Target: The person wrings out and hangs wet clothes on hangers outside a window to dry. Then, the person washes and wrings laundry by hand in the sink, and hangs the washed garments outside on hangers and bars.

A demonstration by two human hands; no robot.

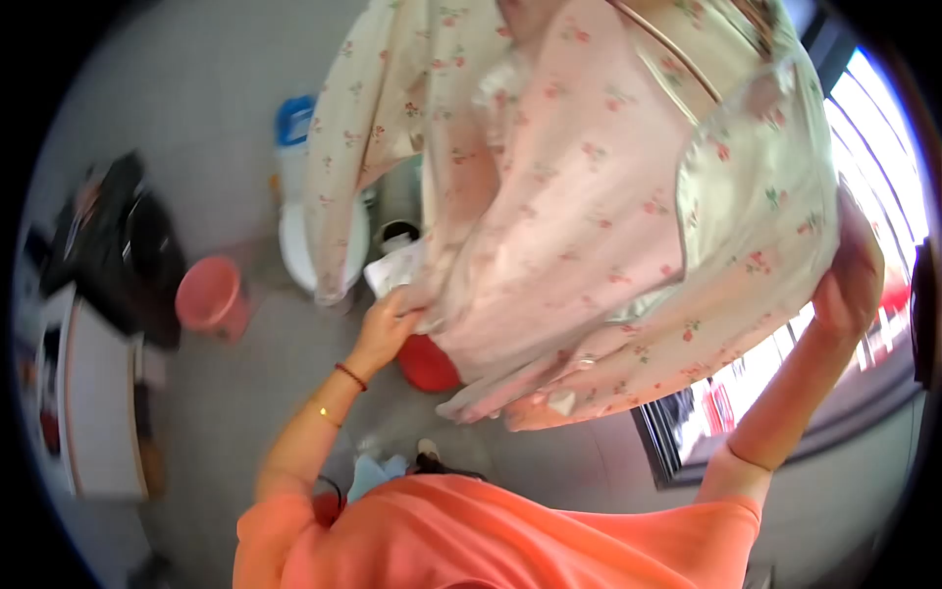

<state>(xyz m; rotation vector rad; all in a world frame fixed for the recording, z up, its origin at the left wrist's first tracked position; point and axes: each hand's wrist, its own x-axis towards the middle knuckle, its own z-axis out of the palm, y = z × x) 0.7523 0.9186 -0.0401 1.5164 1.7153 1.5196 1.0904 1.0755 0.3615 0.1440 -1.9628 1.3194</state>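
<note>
Grey tiled floor [221, 432], background. Pale pink, flower-printed cloth shirt [599, 211], upper centre to right of frame: your left hand [387, 332] pinched its lower left; your right hand [850, 275] met its right side, grip indiscernible. Risk: slackened pinch could have dropped cloth floorward.

Left hand [389, 329] grips a floral shirt [589, 196] – right hand [852, 270] at its edge.

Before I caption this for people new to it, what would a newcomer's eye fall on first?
The pale floral garment fills the upper middle, with the left hand gripping its lower edge and the right hand at its right side. Next comes the bright orange shirt along the bottom, then the pink bucket at the picture's left.
</note>
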